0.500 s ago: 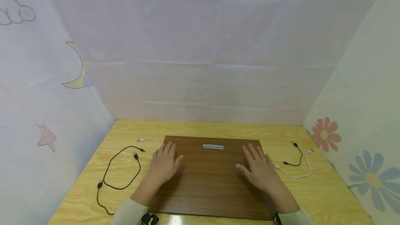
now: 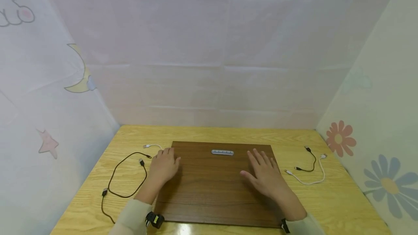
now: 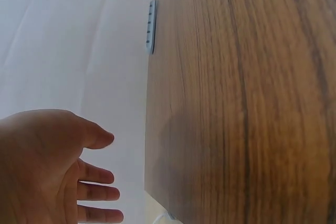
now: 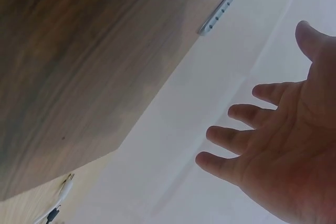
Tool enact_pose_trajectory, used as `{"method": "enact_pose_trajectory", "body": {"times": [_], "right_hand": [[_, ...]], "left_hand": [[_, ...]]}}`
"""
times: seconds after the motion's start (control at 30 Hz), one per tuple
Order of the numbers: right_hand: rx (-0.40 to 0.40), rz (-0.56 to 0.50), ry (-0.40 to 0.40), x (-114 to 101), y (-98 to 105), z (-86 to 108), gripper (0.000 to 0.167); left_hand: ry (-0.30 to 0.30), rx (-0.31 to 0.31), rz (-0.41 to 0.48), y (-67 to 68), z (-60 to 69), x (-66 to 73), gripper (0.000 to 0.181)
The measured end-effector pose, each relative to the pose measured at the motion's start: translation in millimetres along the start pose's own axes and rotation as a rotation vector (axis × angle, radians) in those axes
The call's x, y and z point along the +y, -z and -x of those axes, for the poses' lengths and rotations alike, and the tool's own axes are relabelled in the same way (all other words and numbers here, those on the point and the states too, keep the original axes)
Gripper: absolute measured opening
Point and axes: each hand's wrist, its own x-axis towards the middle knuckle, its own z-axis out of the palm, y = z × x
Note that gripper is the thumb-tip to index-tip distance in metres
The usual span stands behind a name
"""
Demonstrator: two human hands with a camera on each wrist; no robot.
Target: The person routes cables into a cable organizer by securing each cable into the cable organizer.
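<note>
Head: strip (image 2: 222,152) on board (image 2: 212,184), near far edge. Left hand (image 2: 164,167) over left edge, hiding part of white cable (image 2: 152,145); right hand (image 2: 265,177) over right side, fingers spread.
Left wrist: thumb and fingers apart, one finger hidden.
Right wrist: fingers apart, cables (image 4: 65,189) cut off.

Wood grain, smooth plastic and creased sheeting.
The board (image 2: 212,188) looks like dark wood or laminate, smooth, streaked with grain, with a soft sheen; the table (image 2: 343,202) has pale wood grain, glossy enough to glare at its front edge. The strip (image 2: 222,152) looks like smooth plastic, as do the black plug (image 2: 142,162) and white plug (image 4: 66,188), the latter metal-tipped. The backdrop (image 2: 183,39) is fold-creased, faintly shiny; the sleeve (image 2: 131,217), matt cloth.
</note>
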Motion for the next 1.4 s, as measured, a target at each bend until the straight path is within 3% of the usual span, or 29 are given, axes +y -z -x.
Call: {"method": "enact_pose_trajectory", "body": {"times": [0.3, 0.57, 1.13, 1.4], "right_hand": [[0.004, -0.026, 0.03, -9, 0, -2.9, 0.078], [-0.016, -0.047, 0.038, -14, -2, -6.2, 0.075], [-0.074, -0.07, 0.047, -29, -9, -10.9, 0.075], [-0.109, -0.093, 0.062, -38, -10, -11.4, 0.074]], "left_hand": [[0.021, -0.007, -0.049, 0.8, -2.2, -9.2, 0.036], [0.029, -0.025, -0.039, 0.3, -2.8, -15.2, 0.017], [0.158, -0.167, 0.075, -1.3, -28.9, -28.1, 0.025], [0.193, -0.21, 0.066, 3.1, -37.8, -29.0, 0.023]]}}
